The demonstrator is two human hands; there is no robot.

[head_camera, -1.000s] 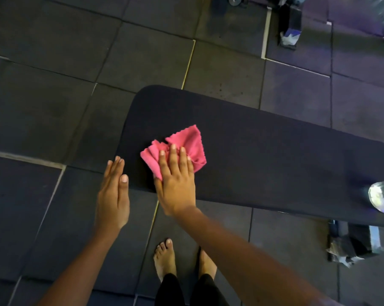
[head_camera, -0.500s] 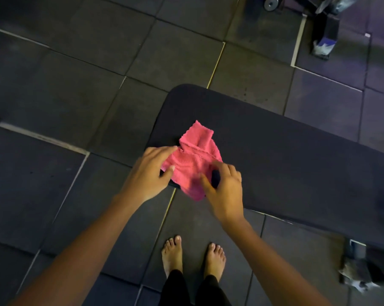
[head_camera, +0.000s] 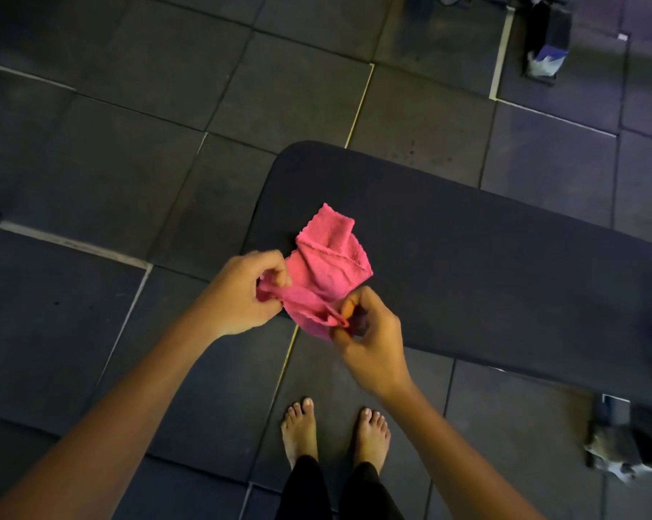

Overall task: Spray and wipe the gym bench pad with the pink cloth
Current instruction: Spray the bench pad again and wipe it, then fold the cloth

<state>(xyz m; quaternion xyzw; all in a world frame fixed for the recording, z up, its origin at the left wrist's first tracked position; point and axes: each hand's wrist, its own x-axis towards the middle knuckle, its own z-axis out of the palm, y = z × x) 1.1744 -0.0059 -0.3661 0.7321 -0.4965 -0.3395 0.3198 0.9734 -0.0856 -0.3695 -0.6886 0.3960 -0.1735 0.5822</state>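
Your left grip [head_camera: 241, 290] pinches the left corner of the pink cloth [head_camera: 332, 257]; your right grip [head_camera: 369, 332] pinches its near edge. Cloth crumpled, partly folded, at the dark table's [head_camera: 485, 264] left end, overhanging the near edge. Bare feet [head_camera: 300, 429] on the floor [head_camera: 129, 163].

The left forearm [head_camera: 129, 399] and right forearm [head_camera: 452, 441] are bare all the way to the left hand [head_camera: 241, 290] and right hand [head_camera: 369, 343]. Nearer, close-fitting black trousers [head_camera: 305, 489] — leggings, by the look — end at the ankles above two bare feet [head_camera: 300, 431] with short toenails.
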